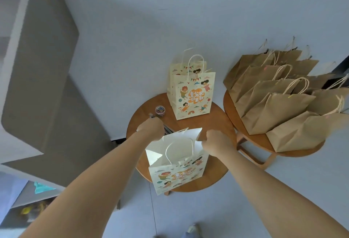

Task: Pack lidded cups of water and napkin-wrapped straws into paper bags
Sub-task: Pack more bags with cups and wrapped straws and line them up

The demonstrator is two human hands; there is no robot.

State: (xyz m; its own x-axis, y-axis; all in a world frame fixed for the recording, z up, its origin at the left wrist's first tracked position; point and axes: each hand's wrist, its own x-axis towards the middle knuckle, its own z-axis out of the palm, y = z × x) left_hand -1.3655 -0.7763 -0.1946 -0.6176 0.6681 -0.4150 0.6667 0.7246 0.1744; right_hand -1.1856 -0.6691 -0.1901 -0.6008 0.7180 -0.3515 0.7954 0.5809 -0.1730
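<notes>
Right hand (217, 141) reaches out from a bare forearm and grips the far right corner of the printed paper bag (175, 177), its fingers curled over the rim. The left hand (151, 127) is just beside the bag's far left corner, knuckles up and fingers curled under; whether it pinches the rim or anything else cannot be told, since the fingertips are hidden and blurred.

This bag stands at the near edge of the round wooden table (213, 124), its mouth open towards the camera so the white inside shows, with one twisted paper handle (170, 150) arching across the opening. Its front face carries bright cartoon children and orange lettering.

Further back on the same table stand two more printed bags (192, 94), upright, one right behind the other, handles up. Left of them sits a small clear tub of coloured clips (160, 110), and some dark thing lies half hidden under the left hand.

To the right, a second round table (264, 143) stands close beside the first and holds a crowd of brown paper bags (273, 105), leaning against one another. A grey sofa (37, 67) fills the left side, and a shoe (192, 228) shows on the pale floor at the bottom.
</notes>
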